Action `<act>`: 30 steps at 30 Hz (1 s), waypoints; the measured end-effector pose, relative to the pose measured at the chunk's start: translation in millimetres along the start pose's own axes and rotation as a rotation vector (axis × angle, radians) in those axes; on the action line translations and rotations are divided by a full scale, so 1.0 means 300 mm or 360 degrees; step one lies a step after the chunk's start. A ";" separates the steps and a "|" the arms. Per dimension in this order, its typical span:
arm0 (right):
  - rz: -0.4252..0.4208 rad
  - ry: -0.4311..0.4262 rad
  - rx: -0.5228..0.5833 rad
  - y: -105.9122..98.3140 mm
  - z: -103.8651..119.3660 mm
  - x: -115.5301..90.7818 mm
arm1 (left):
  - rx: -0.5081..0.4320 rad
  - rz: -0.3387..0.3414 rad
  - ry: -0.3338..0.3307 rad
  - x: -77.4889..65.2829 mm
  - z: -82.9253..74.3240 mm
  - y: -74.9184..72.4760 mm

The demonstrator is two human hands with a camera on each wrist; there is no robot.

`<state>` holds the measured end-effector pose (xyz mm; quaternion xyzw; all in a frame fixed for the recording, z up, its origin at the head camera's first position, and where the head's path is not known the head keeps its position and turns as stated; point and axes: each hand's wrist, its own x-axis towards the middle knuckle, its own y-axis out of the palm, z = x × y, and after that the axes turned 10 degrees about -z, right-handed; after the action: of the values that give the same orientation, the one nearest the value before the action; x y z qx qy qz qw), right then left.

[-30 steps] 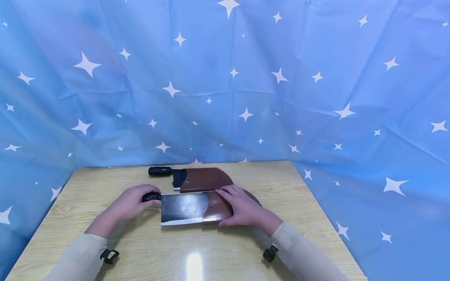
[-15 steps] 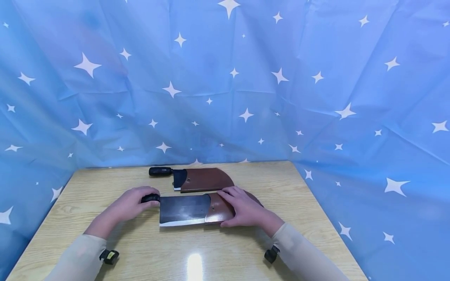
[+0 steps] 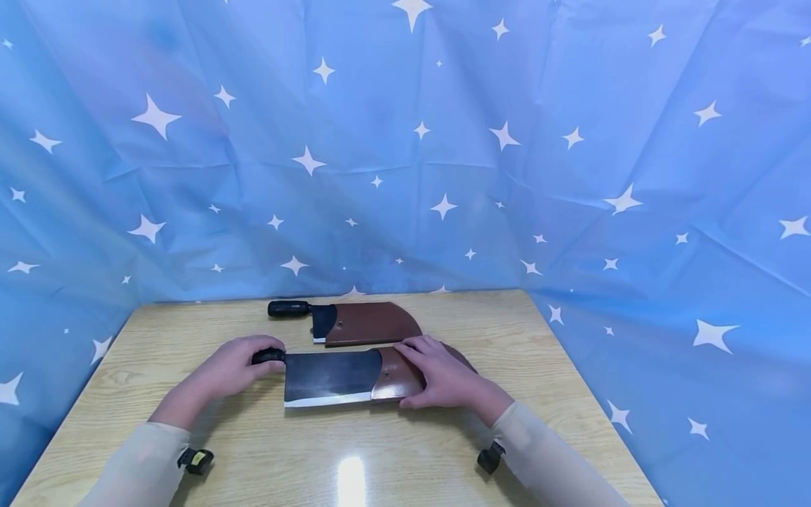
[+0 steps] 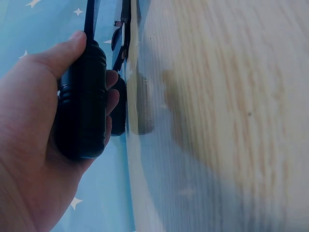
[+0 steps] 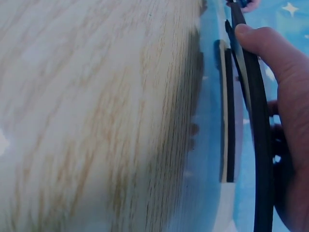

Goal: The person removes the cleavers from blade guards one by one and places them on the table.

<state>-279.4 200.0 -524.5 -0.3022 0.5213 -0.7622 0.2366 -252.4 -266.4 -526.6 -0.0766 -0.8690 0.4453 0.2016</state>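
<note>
My left hand (image 3: 234, 366) grips the black handle (image 4: 82, 106) of a cleaver, the thumb laid along it near the blade. The broad dark blade (image 3: 332, 373) has a bright edge facing me, and its far part is hidden inside a brown leather sheath (image 3: 394, 380). My right hand (image 3: 440, 377) holds that sheath, thumb on the near edge and fingers over the top. Seen from the right wrist, the sheath's dark edge (image 5: 260, 145) runs under the thumb. The cleaver lies level, close over the table, with shadow below.
Behind, a second cleaver lies parallel, its black handle (image 3: 288, 309) to the left and its blade mostly covered by another brown sheath (image 3: 374, 324). The wooden table (image 3: 266, 451) ends at a blue star-patterned cloth (image 3: 405, 232) hung at the back and sides.
The cleaver has slid slightly left with my left hand, while the right hand and sheath have shifted slightly right. More of the blade shows. The second cleaver has not moved.
</note>
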 end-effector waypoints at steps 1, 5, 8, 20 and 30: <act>-0.0006 0.0000 -0.0002 0.000 -0.002 0.000 | 0.0005 -0.0001 -0.0006 -0.001 0.002 -0.001; -0.0006 0.0019 0.0002 0.002 -0.009 -0.003 | 0.0024 -0.0003 -0.0018 -0.003 0.009 -0.002; 0.0004 0.0042 0.0006 0.002 -0.012 -0.005 | 0.0032 -0.0005 -0.0020 -0.005 0.012 -0.004; 0.0017 0.0070 -0.0025 -0.004 -0.021 0.000 | 0.0008 0.0008 -0.0058 -0.008 0.016 -0.019; 0.0029 0.0151 0.0005 -0.011 -0.042 -0.018 | 0.0014 0.0009 -0.0061 -0.010 0.031 -0.025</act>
<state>-284.7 213.1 -526.0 -0.2605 0.5335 -0.7743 0.2190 -253.3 -278.6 -526.3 -0.0694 -0.8705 0.4512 0.1840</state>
